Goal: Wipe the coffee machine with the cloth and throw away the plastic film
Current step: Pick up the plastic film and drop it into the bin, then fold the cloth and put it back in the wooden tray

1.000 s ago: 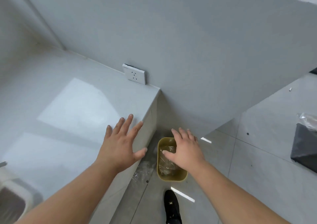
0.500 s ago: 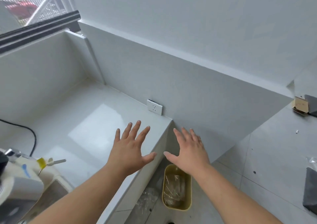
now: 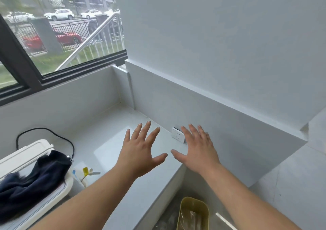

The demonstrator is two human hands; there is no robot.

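Note:
A white coffee machine (image 3: 26,154) stands at the left edge of the white counter (image 3: 112,147), with a dark blue cloth (image 3: 33,178) lying over its top. My left hand (image 3: 141,152) and my right hand (image 3: 197,150) hover side by side above the counter's right end, fingers spread, holding nothing. On the floor below the counter's end stands a yellow bin (image 3: 193,212) with crumpled clear plastic film (image 3: 189,221) inside it.
A black cable (image 3: 53,135) loops behind the machine. A small tag with a yellow label (image 3: 85,171) lies beside it. A white wall socket (image 3: 178,134) sits at the counter's back edge. A window fills the upper left. Grey floor tiles lie to the right.
The view has lifted from the bin to the counter and window. Both hands rose with it, still empty and spread. The coffee machine and cloth came into view at the left.

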